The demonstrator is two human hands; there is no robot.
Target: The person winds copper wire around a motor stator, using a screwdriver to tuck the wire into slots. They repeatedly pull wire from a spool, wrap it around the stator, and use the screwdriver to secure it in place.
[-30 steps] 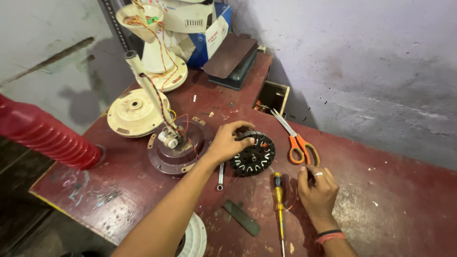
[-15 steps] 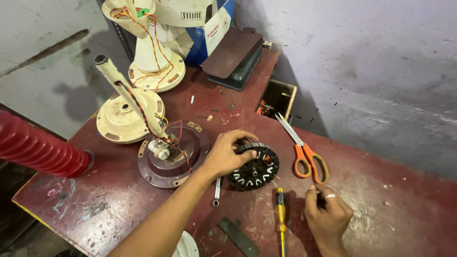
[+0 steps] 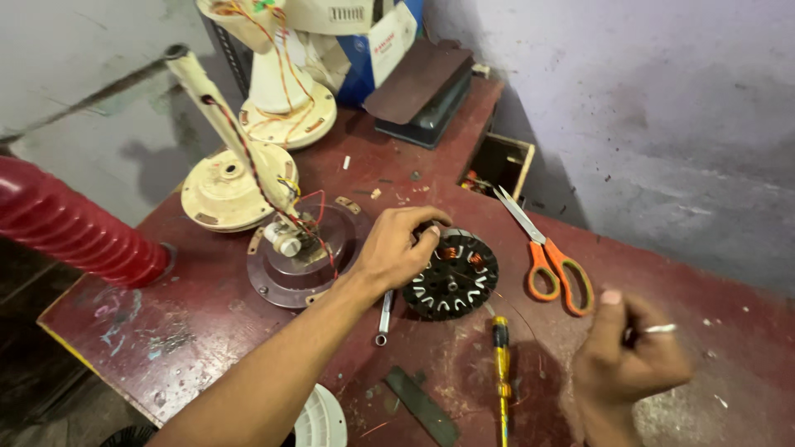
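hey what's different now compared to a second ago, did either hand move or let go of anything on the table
The left hand has kept its grip on the black motor stator throughout. The right hand has lifted slightly off the table, fingers curled, beside the yellow screwdriver; whether it holds anything is unclear. The orange scissors and the cream fan base lie as before. The camera view has shifted.

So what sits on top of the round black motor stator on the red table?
The left hand grips the round black motor stator at its upper left edge. Copper windings show near the top; the part under the fingers is hidden.
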